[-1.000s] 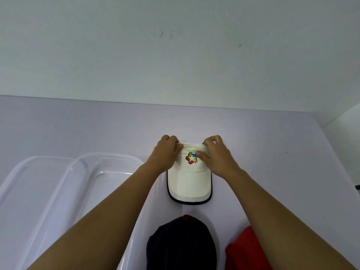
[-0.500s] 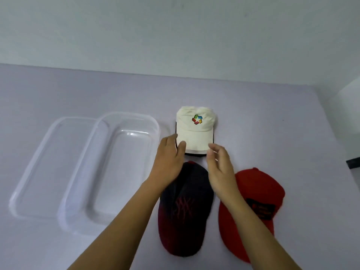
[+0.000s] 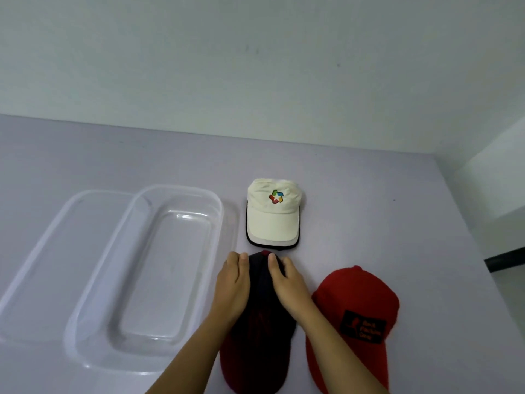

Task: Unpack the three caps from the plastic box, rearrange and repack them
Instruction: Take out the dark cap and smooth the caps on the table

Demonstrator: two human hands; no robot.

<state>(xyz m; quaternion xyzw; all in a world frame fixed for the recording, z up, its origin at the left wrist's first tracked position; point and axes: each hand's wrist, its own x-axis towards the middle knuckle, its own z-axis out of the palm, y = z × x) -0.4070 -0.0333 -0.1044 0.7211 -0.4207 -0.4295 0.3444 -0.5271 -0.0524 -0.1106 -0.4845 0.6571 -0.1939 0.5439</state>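
With both hands laid on the dark cap (image 3: 257,328) near the worktop's front edge, left hand (image 3: 231,282) and right hand (image 3: 287,282) rest flat, neither grip clamped; fold the crown evenly, like the white cap (image 3: 273,216), before repacking the plastic box (image 3: 142,268).

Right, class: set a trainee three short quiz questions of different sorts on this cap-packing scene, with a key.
1. True or false: the clear plastic box has a cap inside it.
2. Which cap do both hands touch? A) the white cap B) the dark cap C) the red cap
3. Fill in: the lid lies to the ___ of the box in the picture.

Key
1. False: it is empty, and all three caps lie on the table.
2. B: the left hand and the right hand rest on its crown.
3. Left.
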